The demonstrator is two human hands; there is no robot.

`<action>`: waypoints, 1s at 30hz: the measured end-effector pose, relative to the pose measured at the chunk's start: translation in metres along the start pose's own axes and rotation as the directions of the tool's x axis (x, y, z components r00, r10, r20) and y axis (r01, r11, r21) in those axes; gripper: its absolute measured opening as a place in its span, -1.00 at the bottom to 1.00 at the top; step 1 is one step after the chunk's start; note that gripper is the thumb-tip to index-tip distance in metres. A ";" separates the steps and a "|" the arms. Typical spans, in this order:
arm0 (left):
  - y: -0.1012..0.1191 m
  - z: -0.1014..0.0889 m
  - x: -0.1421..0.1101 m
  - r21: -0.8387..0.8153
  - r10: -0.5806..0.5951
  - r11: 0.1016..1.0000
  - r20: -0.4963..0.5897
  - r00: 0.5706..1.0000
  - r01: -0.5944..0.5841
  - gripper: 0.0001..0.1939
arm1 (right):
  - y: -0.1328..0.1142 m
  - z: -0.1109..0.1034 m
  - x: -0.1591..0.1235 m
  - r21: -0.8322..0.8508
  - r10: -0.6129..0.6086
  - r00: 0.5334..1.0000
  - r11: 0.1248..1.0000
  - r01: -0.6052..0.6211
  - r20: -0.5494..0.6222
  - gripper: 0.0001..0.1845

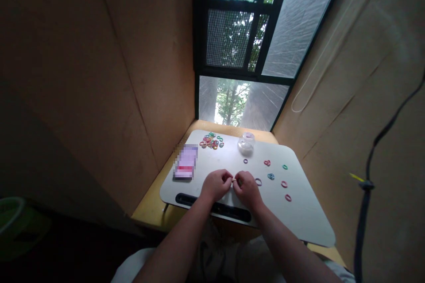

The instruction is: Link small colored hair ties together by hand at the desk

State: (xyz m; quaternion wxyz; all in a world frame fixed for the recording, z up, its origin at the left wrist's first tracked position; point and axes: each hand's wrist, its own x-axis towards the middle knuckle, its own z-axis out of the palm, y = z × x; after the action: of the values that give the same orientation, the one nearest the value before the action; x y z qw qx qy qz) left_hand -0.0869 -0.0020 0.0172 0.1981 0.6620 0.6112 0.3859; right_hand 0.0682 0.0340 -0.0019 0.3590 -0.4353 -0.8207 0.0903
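Observation:
Above the front part of a white lap table [212, 166], my left hand [217, 183] and my right hand [246, 188] meet fingertip to fingertip. Both are closed in a pinch on a small pale yellow hair tie [233, 179], mostly covered by the fingers. Right beside my right hand lies a purple hair tie [258, 181]. Farther right are blue hair ties [271, 176], red ones [267, 163], a green one [284, 166] and two pink ones [284, 184]. A mixed pile of coloured hair ties [210, 141] sits at the back left.
A clear jar [246, 143] stands at the table's back edge. On the left lies a blurred phone [186, 162]. A black slot [230, 211] runs along the front edge. Wooden walls and a window [244, 40] surround the table; a dark cable [363, 212] hangs right.

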 end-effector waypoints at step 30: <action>-0.002 0.002 0.002 0.002 0.015 1.000 -0.002 1.000 -0.015 -0.85 | -0.001 -0.002 0.002 0.020 0.026 1.000 0.999 -0.026 0.003 -0.90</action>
State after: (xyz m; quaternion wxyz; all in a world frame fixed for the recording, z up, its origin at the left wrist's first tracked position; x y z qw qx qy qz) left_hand -0.0869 0.0001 0.0155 0.1939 0.6663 0.6068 0.3877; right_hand 0.0682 0.0343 0.0006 0.3608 -0.4423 -0.8145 0.1038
